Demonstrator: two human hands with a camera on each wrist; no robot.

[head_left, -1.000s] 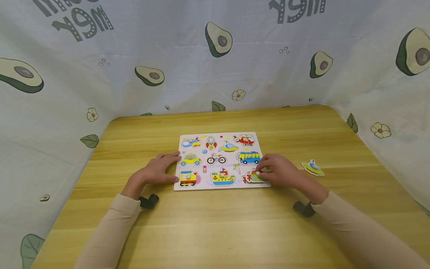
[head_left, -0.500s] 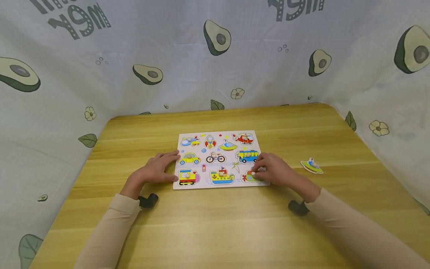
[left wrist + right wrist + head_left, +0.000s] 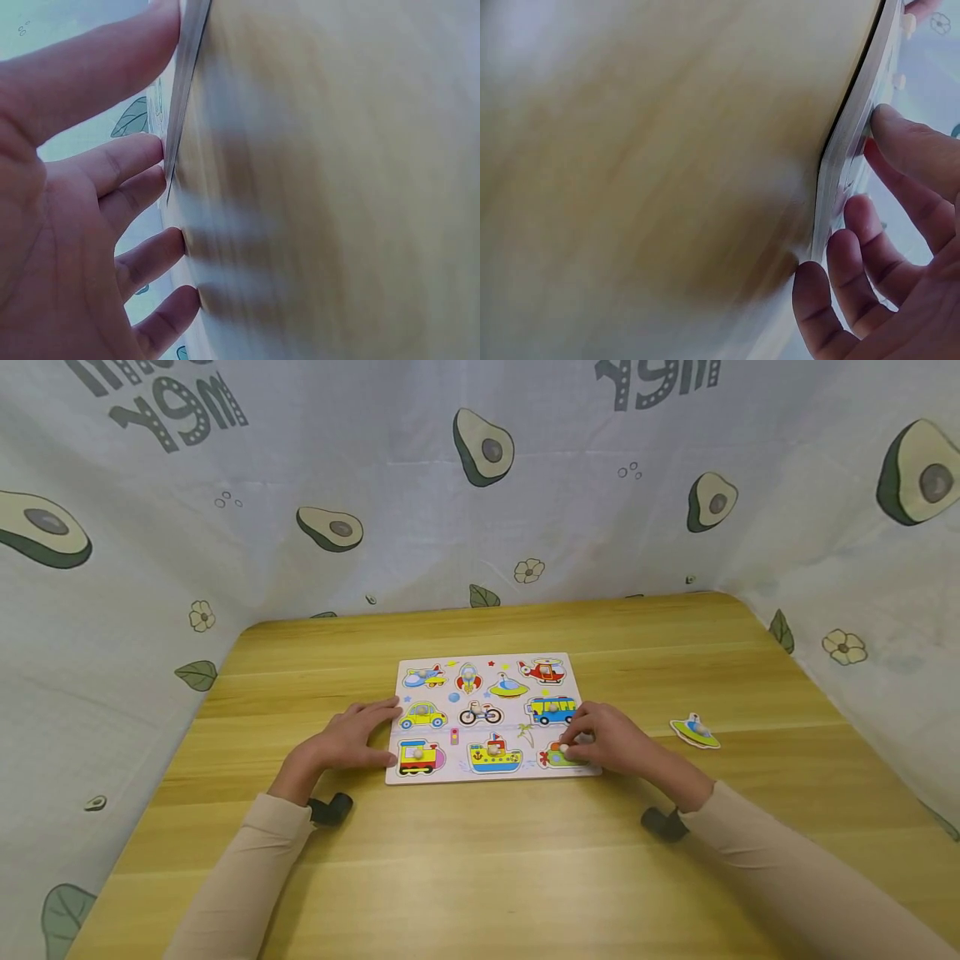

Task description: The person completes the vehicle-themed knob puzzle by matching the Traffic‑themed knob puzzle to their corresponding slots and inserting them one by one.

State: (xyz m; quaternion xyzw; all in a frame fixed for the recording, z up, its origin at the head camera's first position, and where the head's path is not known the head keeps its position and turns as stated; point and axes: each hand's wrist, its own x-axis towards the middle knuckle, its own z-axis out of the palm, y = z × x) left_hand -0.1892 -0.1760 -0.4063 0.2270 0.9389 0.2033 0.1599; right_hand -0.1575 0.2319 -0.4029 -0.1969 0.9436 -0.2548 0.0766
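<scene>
A wooden knob puzzle board (image 3: 456, 766) lies on the table, printed with vehicles. My left hand (image 3: 347, 739) rests at its left edge, thumb and fingertips on the rim, fingers spread; the left wrist view shows these fingers (image 3: 150, 255) extended along the edge. At the board's near right corner my right hand (image 3: 613, 742) pinches the pale knob of a green and red submarine puzzle piece (image 3: 551, 758), which lies within its outline. The hand hides that piece's right end. On the table to the right lies a yellow-green flying saucer puzzle piece (image 3: 693, 732), tilted, knob up.
Other knobbed pieces sit in the board, among them a train (image 3: 411, 766), a boat (image 3: 487, 762) and a bus (image 3: 558, 710). The flying saucer spot (image 3: 510, 687) shows no knob. A patterned cloth (image 3: 420, 485) hangs behind the wooden table (image 3: 465, 877).
My right hand has shifted slightly left with the submarine piece, which has gone from overlapping its outline at an angle to lying flat in it. My left hand stays at the board's edge.
</scene>
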